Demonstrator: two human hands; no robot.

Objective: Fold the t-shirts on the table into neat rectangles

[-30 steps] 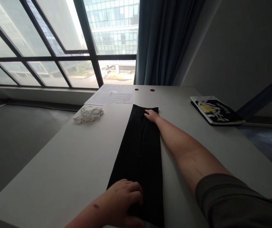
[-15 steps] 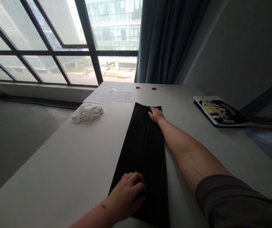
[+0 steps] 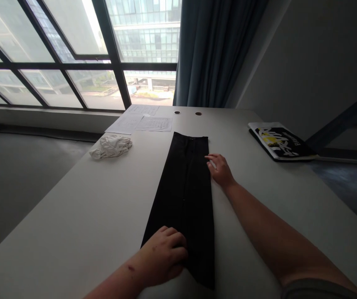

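- Garment, black and dull-surfaced (image 3: 187, 182), lies in a long, narrow strip down the middle of a white worktop (image 3: 87, 216), its straight far end toward the window (image 3: 147, 87) and its near end close to the wearer of the camera.
- Far along, by the look of it: most of the length is flat and narrow, with both long edges running fairly straight and only shallow creases near the far end.
- Unsettled, it seems, is the near end, where the lower edge slants away from the person's left hand (image 3: 166, 253) to a corner on the right.
- Fingers of the left hand are bent over the near left part of the garment; their tips are hidden, so whether they pinch the fabric cannot be told.
- Fingers of the right hand (image 3: 222, 171) stand slightly apart at the garment's right edge, toward its far end, clasping nothing; whether the tips touch the fabric is unclear.
- Bunched white cloth (image 3: 111, 147) sits to the left, well apart from both hands and visibly unfolded.
- Papers (image 3: 153, 123) lie beyond it, and a black-and-white printed packet (image 3: 282, 143) rests at the worktop's right side.
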